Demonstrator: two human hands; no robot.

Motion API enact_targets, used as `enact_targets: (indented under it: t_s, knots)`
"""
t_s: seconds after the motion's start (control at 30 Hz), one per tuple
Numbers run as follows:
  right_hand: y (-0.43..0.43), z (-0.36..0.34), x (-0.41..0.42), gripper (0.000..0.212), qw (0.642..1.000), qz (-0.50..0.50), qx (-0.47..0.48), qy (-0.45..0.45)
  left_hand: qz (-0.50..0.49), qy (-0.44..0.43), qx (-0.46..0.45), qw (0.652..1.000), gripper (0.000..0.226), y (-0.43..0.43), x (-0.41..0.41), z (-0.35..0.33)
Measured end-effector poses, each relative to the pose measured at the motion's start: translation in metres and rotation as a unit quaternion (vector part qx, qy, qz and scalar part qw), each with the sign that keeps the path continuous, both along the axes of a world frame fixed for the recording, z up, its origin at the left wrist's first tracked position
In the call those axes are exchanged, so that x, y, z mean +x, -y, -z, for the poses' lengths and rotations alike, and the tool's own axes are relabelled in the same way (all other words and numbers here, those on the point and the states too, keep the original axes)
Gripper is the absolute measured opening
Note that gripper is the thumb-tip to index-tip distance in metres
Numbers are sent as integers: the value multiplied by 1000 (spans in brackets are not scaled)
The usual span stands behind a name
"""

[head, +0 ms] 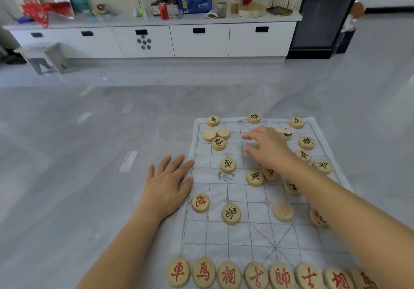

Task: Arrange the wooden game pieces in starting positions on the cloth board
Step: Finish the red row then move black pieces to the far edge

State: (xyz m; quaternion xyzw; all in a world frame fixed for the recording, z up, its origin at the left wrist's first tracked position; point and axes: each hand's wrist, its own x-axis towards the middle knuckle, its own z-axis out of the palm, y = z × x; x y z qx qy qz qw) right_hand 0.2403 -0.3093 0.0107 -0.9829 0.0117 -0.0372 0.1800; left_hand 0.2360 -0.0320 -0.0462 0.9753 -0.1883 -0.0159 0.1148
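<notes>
A white cloth board (257, 230) with a printed grid lies on the grey floor. Round wooden pieces with red characters form a row (253, 275) along its near edge. Pieces with black characters stand scattered at the far end, such as one at the far edge (254, 117) and one near the middle (227, 164). My left hand (167, 182) rests flat on the floor, its fingers touching the board's left edge. My right hand (265, 146) hovers over the far half with fingers spread and loosely bent; a piece (285, 133) shows just behind it, and whether it holds anything is hidden.
Two blank-faced pieces (216, 134) sit by the far left corner. More red pieces (230, 213) lie loose in the near half. A long white cabinet (156, 39) with clutter on top runs along the far wall, a small stool (44, 57) at its left.
</notes>
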Motion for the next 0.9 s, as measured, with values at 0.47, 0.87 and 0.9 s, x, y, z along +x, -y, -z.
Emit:
enact_targets:
  t_s: [0.47,0.87,0.9]
  knots:
    - [-19,16,71,36,995,-71,-74,-17,3,3,1,1000,61,-1,-1,-2]
    - [-15,-31,-3,22,852,20,522,-39,-1,-2,0,1000,63,-1,1,0]
    - [-14,-33,-7,20,844,12,535,-40,-1,-2,0,1000,63,-1,1,0]
